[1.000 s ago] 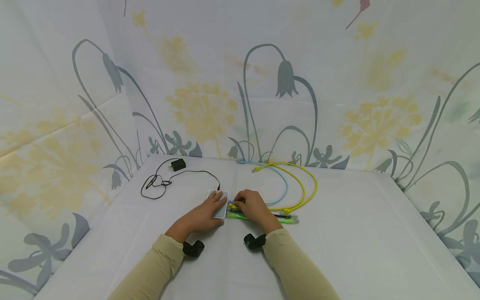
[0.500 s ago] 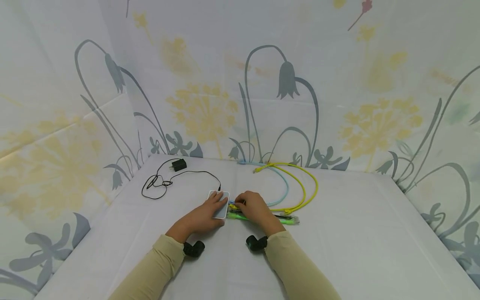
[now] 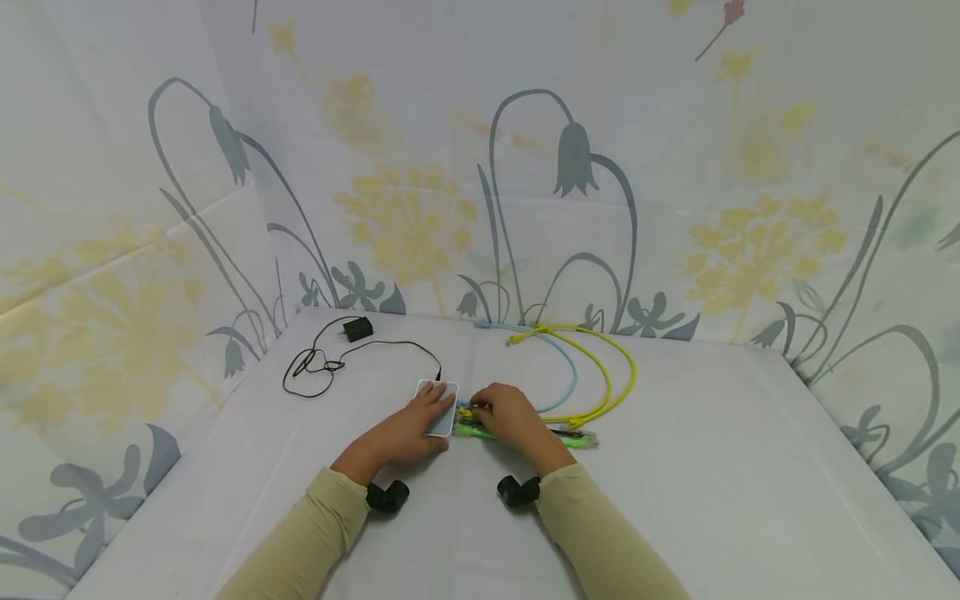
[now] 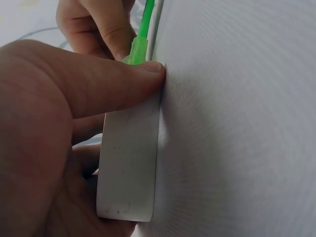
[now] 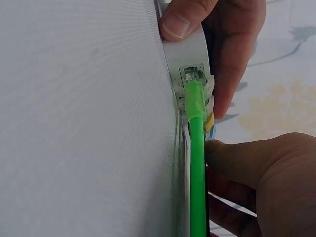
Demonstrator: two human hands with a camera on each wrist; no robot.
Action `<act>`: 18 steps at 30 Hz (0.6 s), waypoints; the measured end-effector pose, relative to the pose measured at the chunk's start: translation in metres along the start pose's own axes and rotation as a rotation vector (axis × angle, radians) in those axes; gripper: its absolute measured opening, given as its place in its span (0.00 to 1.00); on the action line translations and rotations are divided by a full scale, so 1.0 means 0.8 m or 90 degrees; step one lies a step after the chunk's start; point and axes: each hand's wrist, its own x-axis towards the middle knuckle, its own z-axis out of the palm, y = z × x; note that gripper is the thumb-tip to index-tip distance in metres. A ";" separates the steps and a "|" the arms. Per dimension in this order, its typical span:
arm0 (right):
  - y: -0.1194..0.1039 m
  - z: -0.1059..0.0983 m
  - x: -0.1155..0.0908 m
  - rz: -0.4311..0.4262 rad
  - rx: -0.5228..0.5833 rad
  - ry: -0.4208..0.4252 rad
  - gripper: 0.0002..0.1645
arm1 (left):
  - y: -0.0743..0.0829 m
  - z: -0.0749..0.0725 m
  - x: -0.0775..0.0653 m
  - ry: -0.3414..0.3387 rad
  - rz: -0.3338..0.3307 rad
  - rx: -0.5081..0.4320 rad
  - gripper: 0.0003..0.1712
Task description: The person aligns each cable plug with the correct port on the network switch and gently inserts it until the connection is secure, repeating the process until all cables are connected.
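Note:
My left hand grips a white network switch, fingers spread over its top and thumb against its near side. In the right wrist view a green network cable has its plug in a port on the switch's right side. Yellow and blue plugs show beyond it along the same side. My right hand pinches a network cable close to these ports; its colour is hidden by the fingers. A black cable lies beside the green one, both passing under my right hand.
A black power adapter lies at the back left, its thin black cord running to the switch's far side. A light-blue cable and yellow cable curve over the white table at the back right. Patterned cloth walls surround it.
My right wrist has shifted slightly to the right, while its fingers stay by the ports and have moved a little. The left hand and the switch keep their places.

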 end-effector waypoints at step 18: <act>-0.002 -0.014 -0.017 -0.020 -0.017 0.003 0.13 | -0.002 0.001 0.000 0.003 -0.007 0.003 0.41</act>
